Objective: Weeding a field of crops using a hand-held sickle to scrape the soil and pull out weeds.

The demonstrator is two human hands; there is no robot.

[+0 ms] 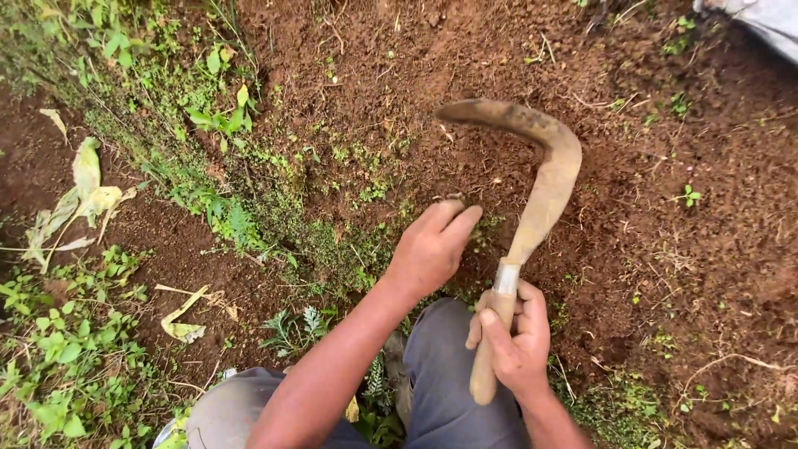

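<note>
My right hand (514,337) grips the wooden handle of a sickle (540,195). Its curved, soil-stained blade rises from the handle and hooks to the left above bare brown earth. My left hand (432,245) reaches down to the ground just left of the blade, fingers together and pinching at something small in the soil near low green weeds (366,191). What the fingers hold is too small to make out. My knees in grey trousers (440,366) show at the bottom.
Loose brown soil (665,166) covers the right and centre. A strip of green weeds and moss (224,208) runs along the left, with yellowed dead leaves (83,191) beside it. A grey sheet edge (765,21) shows at the top right corner.
</note>
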